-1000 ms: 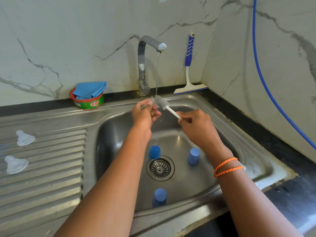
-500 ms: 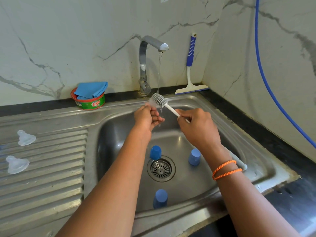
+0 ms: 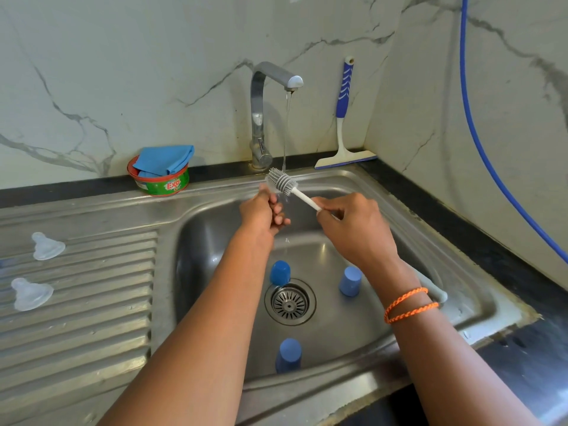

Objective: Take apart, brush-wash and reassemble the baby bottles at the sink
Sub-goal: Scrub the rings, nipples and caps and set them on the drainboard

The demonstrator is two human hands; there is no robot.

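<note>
The only legible writing was "EXO" on the green and red tub (image 3: 162, 183) at the back of the sink, which held a folded blue cloth (image 3: 165, 159). Three blue bottle caps (image 3: 280, 273) (image 3: 350, 281) (image 3: 288, 354) stood in the steel sink basin (image 3: 332, 327) around the drain. Two clear teats (image 3: 46, 246) (image 3: 29, 294) lay on the ribbed drainboard, well apart from the basin. One tap (image 3: 261, 118) ran a thin stream of water.

The right hand (image 3: 356, 229) pinched the white stem of the bottle brush (image 3: 282, 182) between curled fingers, its grey bristle head raised under the stream. The left hand (image 3: 261, 213) was curled round a small clear part, mostly hidden, just below the bristles. A squeegee (image 3: 343, 118) with a blue handle leaned against the wall, and a blue hose (image 3: 479, 142) hung down the right wall.
</note>
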